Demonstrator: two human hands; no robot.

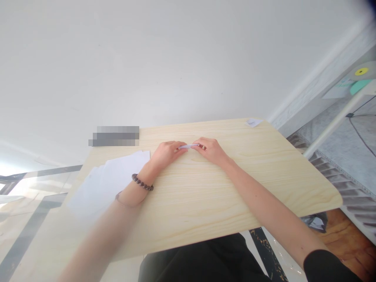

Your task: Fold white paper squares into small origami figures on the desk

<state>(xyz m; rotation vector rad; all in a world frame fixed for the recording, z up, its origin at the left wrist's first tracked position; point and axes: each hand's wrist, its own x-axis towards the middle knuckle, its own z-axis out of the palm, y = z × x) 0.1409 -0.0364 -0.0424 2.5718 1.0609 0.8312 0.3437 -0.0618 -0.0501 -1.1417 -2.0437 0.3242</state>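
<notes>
Between my two hands, over the middle of the wooden table (199,203), is a small, narrow piece of folded white paper (189,146). My left hand (170,152) pinches its left end with thumb and fingers. The right end is gripped the same way by my right hand (210,149). Parts of the paper are hidden behind the fingers, so its full shape cannot be made out. A beaded bracelet (142,182) circles my left wrist.
Loose white sheets (108,178) lie overlapping on the table's left side, under my left forearm. A small folded paper (253,123) rests at the far right corner. A white wall (182,66) rises behind the table. A blurred-out patch (116,136) covers the far left corner.
</notes>
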